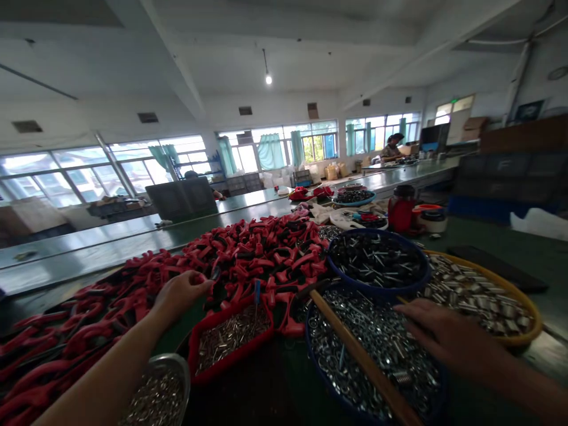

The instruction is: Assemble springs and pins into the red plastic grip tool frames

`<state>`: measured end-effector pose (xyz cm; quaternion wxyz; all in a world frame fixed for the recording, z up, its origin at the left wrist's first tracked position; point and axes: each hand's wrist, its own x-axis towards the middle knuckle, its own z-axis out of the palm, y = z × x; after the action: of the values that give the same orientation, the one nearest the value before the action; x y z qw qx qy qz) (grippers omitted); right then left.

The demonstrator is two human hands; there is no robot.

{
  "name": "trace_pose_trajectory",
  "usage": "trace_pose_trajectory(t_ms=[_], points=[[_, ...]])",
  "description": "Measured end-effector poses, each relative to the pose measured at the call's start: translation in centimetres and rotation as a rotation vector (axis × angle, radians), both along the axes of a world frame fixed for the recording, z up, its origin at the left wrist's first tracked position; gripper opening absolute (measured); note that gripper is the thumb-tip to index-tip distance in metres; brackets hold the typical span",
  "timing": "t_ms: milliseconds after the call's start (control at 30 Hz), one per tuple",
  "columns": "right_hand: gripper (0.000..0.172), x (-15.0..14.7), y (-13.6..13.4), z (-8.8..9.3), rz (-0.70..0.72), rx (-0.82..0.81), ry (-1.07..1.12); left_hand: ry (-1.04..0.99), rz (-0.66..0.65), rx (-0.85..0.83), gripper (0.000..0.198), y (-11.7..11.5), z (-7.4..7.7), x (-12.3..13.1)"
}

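My left hand [181,294] is hanging over the pile of red-and-black handles [248,254] at lower left of the frame, its fingers bunched together, and I cannot tell whether it is pinching anything. My right hand [446,337] is hovering at lower right with its fingers loosely spread, holding nothing I can see, just above the blue basin of washers [373,361]. A wooden stick [359,355] is lying across that basin. A red tray of metal pins [231,343] is sitting at bottom centre, between the handles and the washers, with a thin blue-handled tool [256,299] standing upright in it. A steel bowl of small parts [160,390] is sitting at the bottom edge, just beside my left forearm [102,373]. To the right, a second blue basin of bolts [377,260] and a yellow basin of metal sleeves [479,302] are resting on the tabletop [488,254]. A red flask [400,208] is standing beyond them, and a co-worker [391,149] is sitting at the far end of the room in the upper right, near the windows [275,151].
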<state>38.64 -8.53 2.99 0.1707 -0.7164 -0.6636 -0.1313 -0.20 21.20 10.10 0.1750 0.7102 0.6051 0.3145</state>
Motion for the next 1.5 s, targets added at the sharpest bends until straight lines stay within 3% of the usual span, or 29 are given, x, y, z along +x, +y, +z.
trace_pose_trajectory(t_ms=[100,167,233,300,400,567,633,733,833,900,1000,1067,1133,1233,1300,1367,1433,1500], points=[[0.035,0.5,2.4,1.5,-0.091,-0.122,-0.063,0.518,-0.287,0.114,0.025,-4.6,2.6,-0.9],[0.034,0.3,4.0,2.5,-0.109,-0.194,-0.093,0.698,-0.453,0.095,0.027,-9.1,3.3,-0.8],[0.029,-0.1,5.2,3.1,-0.052,-0.276,-0.101,0.793,-0.609,0.099,0.036,-13.8,3.0,0.0],[0.021,-0.7,5.9,3.0,0.01,-0.367,-0.103,0.9,-0.677,0.074,0.037,-17.5,2.2,1.2],[0.019,-1.2,6.0,2.1,0.003,-0.466,-0.106,0.977,-0.743,0.036,0.04,-20.2,1.2,3.1],[0.024,-0.8,4.7,0.8,0.045,-0.49,-0.027,0.639,-0.831,0.003,0.054,-19.1,0.3,4.4],[0.028,-0.7,3.9,1.0,0.079,-0.487,0.018,0.443,-0.848,0.007,0.049,-18.2,-1.2,4.6],[0.036,-1.0,2.3,1.6,0.135,-0.412,0.139,0.083,-0.852,0.066,0.041,-17.3,-4.8,5.2],[0.027,-1.6,0.7,1.9,0.058,-0.411,0.16,-0.129,-0.626,0.001,0.052,-17.2,-8.4,6.1],[0.021,-2.3,0.0,1.5,-0.033,-0.488,0.131,-0.081,-0.45,-0.088,0.069,-17.6,-9.7,6.4],[0.017,-3.1,-0.2,0.2,-0.1,-0.477,0.135,0.172,-0.293,-0.152,0.088,-18.6,-9.7,5.8],[0.015,-3.3,0.0,-0.4,-0.104,-0.413,0.18,0.314,-0.232,-0.181,0.089,-19.4,-9.0,4.9],[0.014,-3.4,0.5,-0.5,-0.101,-0.333,0.294,0.379,-0.224,-0.245,0.076,-20.0,-8.5,4.0],[0.02,-3.7,0.9,0.1,-0.069,-0.168,0.639,0.377,-0.338,-0.302,0.035,-20.4,-8.4,3.1],[0.03,-4.1,1.1,0.5,-0.029,-0.11,0.95,0.284,-0.422,-0.262,0.019,-20.3,-8.5,3.2],[0.041,-4.6,1.1,0.7,0.004,-0.14,1.216,0.065,-0.448,-0.266,0.016,-20.0,-8.4,4.0],[0.049,-5.2,1.1,0.6,0.004,-0.189,1.389,-0.188,-0.446,-0.43,0.024,-19.5,-8.0,5.6],[0.053,-5.8,1.1,0.4,-0.017,-0.194,1.499,-0.316,-0.493,-0.585,0.031,-18.7,-7.4,7.8]])
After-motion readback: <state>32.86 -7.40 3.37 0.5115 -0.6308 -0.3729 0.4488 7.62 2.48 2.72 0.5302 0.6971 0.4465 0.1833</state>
